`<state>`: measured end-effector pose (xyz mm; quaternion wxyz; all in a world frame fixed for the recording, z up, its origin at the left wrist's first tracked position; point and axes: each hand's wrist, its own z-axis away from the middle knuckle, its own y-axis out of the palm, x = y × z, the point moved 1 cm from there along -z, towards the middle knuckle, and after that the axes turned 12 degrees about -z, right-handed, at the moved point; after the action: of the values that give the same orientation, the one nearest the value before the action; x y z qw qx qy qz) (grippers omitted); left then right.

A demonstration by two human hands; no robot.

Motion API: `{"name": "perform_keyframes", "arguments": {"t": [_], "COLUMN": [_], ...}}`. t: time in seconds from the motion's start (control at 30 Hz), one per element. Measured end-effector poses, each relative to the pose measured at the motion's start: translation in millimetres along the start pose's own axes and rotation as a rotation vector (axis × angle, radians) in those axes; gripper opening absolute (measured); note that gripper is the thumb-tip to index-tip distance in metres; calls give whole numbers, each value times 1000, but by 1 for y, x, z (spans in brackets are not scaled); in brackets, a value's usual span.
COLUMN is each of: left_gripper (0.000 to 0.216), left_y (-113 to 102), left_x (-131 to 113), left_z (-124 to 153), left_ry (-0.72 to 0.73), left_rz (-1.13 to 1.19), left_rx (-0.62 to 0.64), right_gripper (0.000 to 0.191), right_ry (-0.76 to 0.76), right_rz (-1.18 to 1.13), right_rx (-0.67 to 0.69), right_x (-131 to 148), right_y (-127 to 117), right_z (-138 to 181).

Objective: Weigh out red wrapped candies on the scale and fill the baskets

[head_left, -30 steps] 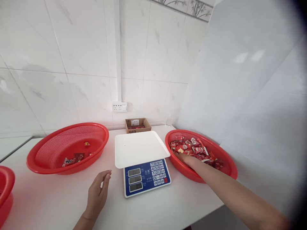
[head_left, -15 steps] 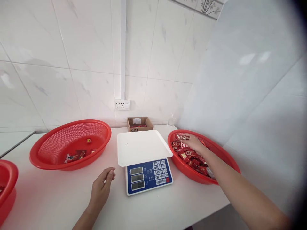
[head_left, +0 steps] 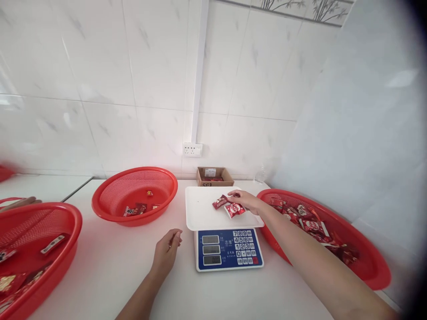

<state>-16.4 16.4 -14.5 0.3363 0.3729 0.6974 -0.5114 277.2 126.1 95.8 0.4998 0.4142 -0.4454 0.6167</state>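
Note:
My right hand [head_left: 246, 200] is over the white tray [head_left: 196, 218] of a digital scale [head_left: 230, 250], its fingers closed on small red candy packets. One dark red packet [head_left: 220, 202] sticks out at the fingertips, and a red and white packet [head_left: 235, 210] shows below them. Whether these rest on the tray I cannot tell. Left of the scale, above the white table, my left hand [head_left: 167, 250] is curled with thumb against fingers and nothing visible in it. A red basket [head_left: 373, 271] under my right forearm holds many similar packets.
Another red basket [head_left: 100, 209] with a few packets stands left of the scale. Nearer on the left is a third basket [head_left: 75, 222] with packets; another person's hand [head_left: 22, 203] is behind it. A cardboard box [head_left: 230, 181] sits by the wall, beneath a socket [head_left: 192, 150].
My right hand has moved left from the right basket to above the scale tray, carrying packets. My view has turned left, bringing more of the near left basket and another person's hand into sight.

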Motion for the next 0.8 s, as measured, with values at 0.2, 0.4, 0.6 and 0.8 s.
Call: {"name": "perform_keyframes", "arguments": {"t": [0.2, 0.4, 0.6, 0.8], "left_gripper": [35, 34, 34, 35], "left_y": [-1, -1, -1, 0], "left_x": [-5, -9, -10, -8], "left_z": [1, 3, 5, 3], "left_ry": [1, 17, 19, 12], "left_rz": [17, -13, -41, -40], "left_rx": [-1, 30, 59, 53], "right_gripper": [31, 34, 58, 65], "right_ry": [-68, -245, -433, -363], "right_rz": [102, 344, 761, 754], "right_rx": [-159, -219, 36, 112], "right_x": [-2, -7, -30, -36], "right_y": [10, 10, 27, 38], "right_z": [-12, -9, 0, 10]}}
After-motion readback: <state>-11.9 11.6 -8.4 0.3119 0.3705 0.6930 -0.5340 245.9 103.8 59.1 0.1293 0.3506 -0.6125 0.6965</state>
